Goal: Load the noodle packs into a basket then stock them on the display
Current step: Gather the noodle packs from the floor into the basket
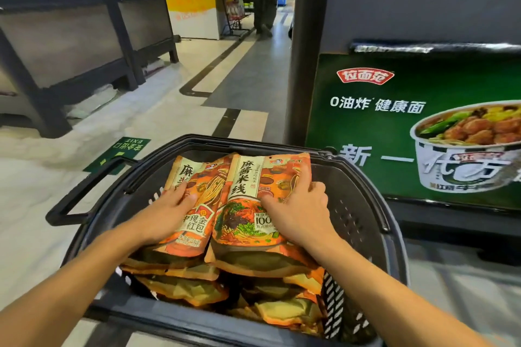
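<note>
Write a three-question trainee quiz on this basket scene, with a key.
1. True or false: both hands, left and right, rest on noodle packs in the basket.
2. The green poster stands on which side of the basket? A) right B) left C) behind the person
3. Fill in: the basket's handle hangs out to the ____.

Key: 1 true; 2 A; 3 left

We see orange noodle packs (248, 200) with black lettering in a black slotted basket (355, 205) — beside them, a green poster (394, 127) with white characters.
</note>
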Available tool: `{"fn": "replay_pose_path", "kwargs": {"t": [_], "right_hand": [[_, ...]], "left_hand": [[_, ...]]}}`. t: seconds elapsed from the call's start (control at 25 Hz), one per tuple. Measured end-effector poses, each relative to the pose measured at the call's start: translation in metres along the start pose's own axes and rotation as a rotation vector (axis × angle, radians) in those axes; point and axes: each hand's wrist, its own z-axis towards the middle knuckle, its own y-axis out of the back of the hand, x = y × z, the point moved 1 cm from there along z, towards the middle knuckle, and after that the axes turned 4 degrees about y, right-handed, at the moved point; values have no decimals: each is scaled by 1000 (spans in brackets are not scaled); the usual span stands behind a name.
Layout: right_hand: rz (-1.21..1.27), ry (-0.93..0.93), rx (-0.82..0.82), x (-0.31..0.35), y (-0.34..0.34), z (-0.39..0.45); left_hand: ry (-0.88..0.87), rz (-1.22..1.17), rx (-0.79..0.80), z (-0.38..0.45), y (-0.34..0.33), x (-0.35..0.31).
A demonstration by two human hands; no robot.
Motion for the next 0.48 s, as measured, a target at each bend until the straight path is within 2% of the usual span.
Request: {"fn": "replay_pose_path", "kwargs": {"t": [0.16, 0.48], "right_hand": [[-37, 14, 174, -7, -28, 0], [-156, 53, 141, -7, -19, 11]], "left_hand": [[-19, 37, -41, 1, -5, 20], [31, 245, -158, -12, 4, 7]]}}
